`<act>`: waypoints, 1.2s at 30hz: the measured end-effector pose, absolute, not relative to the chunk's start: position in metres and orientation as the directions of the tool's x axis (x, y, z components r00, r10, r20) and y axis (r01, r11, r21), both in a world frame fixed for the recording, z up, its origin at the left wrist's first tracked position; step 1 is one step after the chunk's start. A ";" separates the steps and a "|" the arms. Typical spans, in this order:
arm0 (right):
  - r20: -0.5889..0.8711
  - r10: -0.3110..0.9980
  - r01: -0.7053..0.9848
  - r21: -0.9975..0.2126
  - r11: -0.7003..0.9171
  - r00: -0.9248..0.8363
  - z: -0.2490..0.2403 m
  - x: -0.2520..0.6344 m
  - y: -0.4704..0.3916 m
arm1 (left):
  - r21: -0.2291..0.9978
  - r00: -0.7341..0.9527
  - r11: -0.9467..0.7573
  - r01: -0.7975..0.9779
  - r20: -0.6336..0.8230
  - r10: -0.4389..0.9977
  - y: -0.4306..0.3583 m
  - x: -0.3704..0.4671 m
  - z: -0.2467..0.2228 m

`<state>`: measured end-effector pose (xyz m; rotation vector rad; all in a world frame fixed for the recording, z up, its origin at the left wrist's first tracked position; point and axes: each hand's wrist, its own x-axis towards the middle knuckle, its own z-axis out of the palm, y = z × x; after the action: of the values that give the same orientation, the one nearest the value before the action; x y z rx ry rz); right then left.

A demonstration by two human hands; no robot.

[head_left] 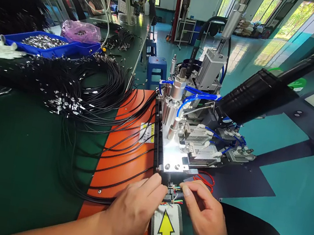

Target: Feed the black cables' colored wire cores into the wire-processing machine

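My left hand is closed at the near end of the machine, its fingertips pressed down on a black cable that runs in beneath it. Across from it, my right hand pinches thin coloured wires between thumb and forefinger. These stripped wire ends fan out from small dark holders; a second set of coloured wires sticks out just nearer to me. Several more black cables cross the orange plate into the metal machine. Below my fingers is a white label with a yellow arrow.
Bundles of black cables with metal connectors lie on the green table. Behind them stand a blue tray of small metal parts and a pink plastic bag. A black cylinder slants over the machine's right side. Another person sits far back.
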<state>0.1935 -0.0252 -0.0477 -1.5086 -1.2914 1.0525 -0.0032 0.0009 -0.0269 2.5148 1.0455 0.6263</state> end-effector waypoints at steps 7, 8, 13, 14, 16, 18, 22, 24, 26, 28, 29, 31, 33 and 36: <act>0.040 0.997 0.337 -0.941 0.015 0.068 -0.043 0.193 -0.027 | 0.481 0.637 -0.667 0.570 0.254 0.728 0.001 -0.002 -0.026; 0.058 0.996 0.353 -0.935 0.032 0.064 -0.043 0.193 -0.028 | 0.483 0.637 -0.663 0.572 0.248 0.730 0.001 -0.002 -0.026; 0.079 0.995 0.404 -0.913 0.047 0.064 -0.045 0.194 -0.031 | 0.484 0.640 -0.665 0.569 0.248 0.728 0.001 -0.002 -0.025; 0.071 0.995 0.408 -0.912 0.037 0.068 -0.046 0.195 -0.031 | 0.484 0.640 -0.667 0.567 0.251 0.726 0.001 -0.003 -0.025; 0.057 0.995 0.399 -0.917 0.019 0.082 -0.048 0.196 -0.031 | 0.484 0.639 -0.667 0.566 0.252 0.726 0.001 -0.003 -0.025; 0.042 0.994 0.378 -0.926 -0.001 0.105 -0.050 0.198 -0.031 | 0.485 0.637 -0.664 0.569 0.250 0.729 0.001 -0.003 -0.025; 0.008 0.995 0.337 -0.941 -0.025 0.097 -0.051 0.198 -0.028 | 0.481 0.640 -0.663 0.574 0.242 0.730 0.002 -0.003 -0.025; 0.000 0.997 0.321 -0.947 -0.026 0.081 -0.050 0.197 -0.027 | 0.478 0.642 -0.664 0.574 0.241 0.728 0.002 -0.003 -0.025; -0.002 0.997 0.306 -0.952 -0.024 0.072 -0.047 0.196 -0.025 | 0.475 0.642 -0.665 0.576 0.241 0.728 0.002 -0.002 -0.025; -0.004 0.998 0.288 -0.957 -0.023 0.064 -0.045 0.196 -0.024 | 0.471 0.641 -0.666 0.578 0.243 0.728 0.002 -0.002 -0.025; -0.004 0.998 0.279 -0.960 -0.021 0.059 -0.045 0.195 -0.024 | 0.470 0.640 -0.667 0.579 0.246 0.728 0.001 -0.002 -0.025; -0.006 0.999 0.267 -0.964 -0.019 0.049 -0.044 0.195 -0.024 | 0.469 0.638 -0.668 0.578 0.251 0.728 0.001 -0.002 -0.025; -0.014 0.998 0.258 -0.966 -0.027 0.053 -0.045 0.195 -0.024 | 0.467 0.635 -0.668 0.580 0.255 0.730 0.002 -0.002 -0.025; -0.044 0.996 0.253 -0.965 -0.063 0.083 -0.046 0.196 -0.023 | 0.461 0.632 -0.669 0.583 0.260 0.730 0.002 -0.002 -0.025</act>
<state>0.1959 -0.0233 -0.0463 -1.4736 -1.3114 1.0577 -0.0016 0.0017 -0.0249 2.5226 1.0513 0.6170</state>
